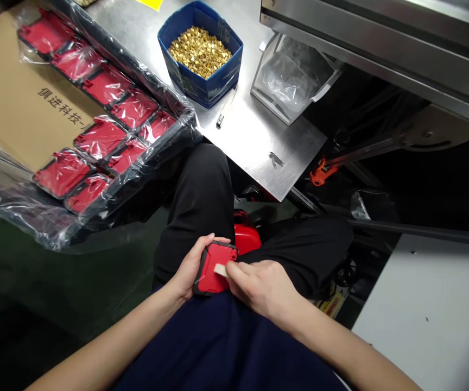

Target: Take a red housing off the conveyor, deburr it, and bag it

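My left hand grips a red plastic cover with a black rim by its left side, over my lap. It looks like a phone case or a small housing; I cannot tell which. Between the thumb and fingers of my right hand is a small cream-coloured flat strip, its free end over the red face. Whether the strip touches the face is unclear. The fingers of my right hand are curled, and most of what they hold is hidden.
Left, a plastic-lined bin holds several similar red covers on cardboard. On the metal table are a blue box of small brass pieces, a pale cutter-like tool, nail clippers and a clear-bagged tray.
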`<state>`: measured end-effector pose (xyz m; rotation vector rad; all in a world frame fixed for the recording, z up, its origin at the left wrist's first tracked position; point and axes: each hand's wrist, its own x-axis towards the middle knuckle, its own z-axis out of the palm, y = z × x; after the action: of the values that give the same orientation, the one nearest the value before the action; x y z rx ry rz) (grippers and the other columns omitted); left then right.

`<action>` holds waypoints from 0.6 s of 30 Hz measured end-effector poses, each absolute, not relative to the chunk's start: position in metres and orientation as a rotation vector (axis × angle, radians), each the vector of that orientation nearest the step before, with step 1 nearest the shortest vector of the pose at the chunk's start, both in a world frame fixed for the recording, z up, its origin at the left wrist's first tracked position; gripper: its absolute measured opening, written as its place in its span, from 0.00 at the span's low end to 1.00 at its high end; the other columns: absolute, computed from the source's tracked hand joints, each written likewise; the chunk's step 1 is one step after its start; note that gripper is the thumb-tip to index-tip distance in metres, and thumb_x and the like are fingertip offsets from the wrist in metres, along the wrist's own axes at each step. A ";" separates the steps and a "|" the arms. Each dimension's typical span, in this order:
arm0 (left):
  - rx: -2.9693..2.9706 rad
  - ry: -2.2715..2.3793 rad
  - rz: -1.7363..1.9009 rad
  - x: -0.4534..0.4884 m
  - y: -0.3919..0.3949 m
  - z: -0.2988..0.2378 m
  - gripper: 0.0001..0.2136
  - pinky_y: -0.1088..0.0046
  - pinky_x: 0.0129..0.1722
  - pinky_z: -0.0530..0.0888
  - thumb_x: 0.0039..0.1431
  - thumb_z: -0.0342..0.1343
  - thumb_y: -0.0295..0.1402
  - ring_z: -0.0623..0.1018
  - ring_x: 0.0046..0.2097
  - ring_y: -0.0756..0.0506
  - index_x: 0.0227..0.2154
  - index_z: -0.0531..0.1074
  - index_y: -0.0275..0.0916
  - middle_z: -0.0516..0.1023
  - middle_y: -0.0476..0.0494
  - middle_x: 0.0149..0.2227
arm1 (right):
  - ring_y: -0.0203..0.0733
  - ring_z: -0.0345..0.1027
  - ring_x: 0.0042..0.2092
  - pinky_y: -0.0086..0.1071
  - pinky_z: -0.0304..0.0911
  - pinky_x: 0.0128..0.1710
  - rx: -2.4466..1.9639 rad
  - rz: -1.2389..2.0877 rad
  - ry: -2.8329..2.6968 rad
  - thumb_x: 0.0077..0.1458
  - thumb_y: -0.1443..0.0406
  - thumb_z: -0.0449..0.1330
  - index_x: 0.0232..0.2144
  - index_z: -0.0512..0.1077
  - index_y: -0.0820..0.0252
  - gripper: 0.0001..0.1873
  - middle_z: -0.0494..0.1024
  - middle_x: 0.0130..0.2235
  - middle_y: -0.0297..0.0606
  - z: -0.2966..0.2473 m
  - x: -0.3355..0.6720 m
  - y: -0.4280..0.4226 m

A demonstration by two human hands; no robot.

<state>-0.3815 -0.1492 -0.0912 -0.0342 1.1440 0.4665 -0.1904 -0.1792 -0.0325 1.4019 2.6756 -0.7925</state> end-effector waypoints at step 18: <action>-0.020 1.141 0.483 -0.382 -0.153 -0.096 0.24 0.63 0.41 0.80 0.61 0.59 0.52 0.85 0.39 0.36 0.47 0.79 0.34 0.86 0.33 0.39 | 0.36 0.69 0.25 0.37 0.45 0.27 1.483 -0.719 2.610 0.72 0.61 0.49 0.42 0.68 0.54 0.09 0.78 0.29 0.28 -0.032 -0.197 -0.190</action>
<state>-0.3821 -0.1533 -0.0959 -0.0201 1.1410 0.4831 -0.1973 -0.1905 -0.0318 1.4826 2.6099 -0.7188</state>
